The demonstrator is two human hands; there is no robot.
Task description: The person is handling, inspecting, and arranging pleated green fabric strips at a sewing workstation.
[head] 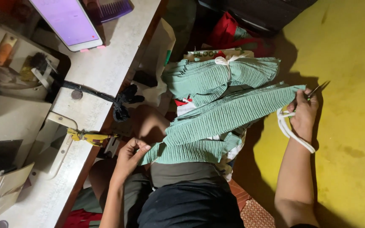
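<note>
1. One pleated, ribbed green fabric strip stretches across the lap between both hands.
2. Left hand pinches its lower end.
3. Right hand clamps its upper end, one white cord loop and a thin metal tool.

My arms are bare to the elbow, no sleeves showing; I wear a dark top and grey-green trousers

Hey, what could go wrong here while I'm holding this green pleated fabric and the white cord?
The right hand grips the end of the green pleated fabric strip, a loop of white cord and a thin metal tool together; the tool's tip might prick a finger or snag the pleats. The left hand pinches only the strip's far corner, so it may slip free. The dim light makes details hard to see.
</note>
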